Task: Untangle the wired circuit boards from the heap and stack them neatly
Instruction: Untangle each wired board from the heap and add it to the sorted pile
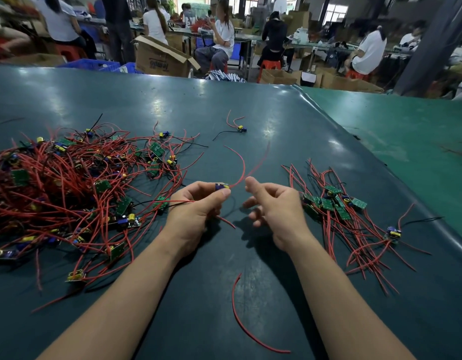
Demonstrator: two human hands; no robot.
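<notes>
Left grip [196, 203] grasping small board [221, 186] at frame centre; right grip [271, 203] released, loosely curled beside.

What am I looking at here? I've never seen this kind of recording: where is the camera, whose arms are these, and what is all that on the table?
The one picture comes from a camera worn on a person's head, looking down at their own bare arms. No robot is involved. On the dark green table, a tangled heap of small circuit boards with red wires lies to the left; a tidier stack lies to the right. The left hand pinches one board, whose red wire curves away. The right hand holds nothing, fingers loosely curled. Other workers sit behind.
</notes>
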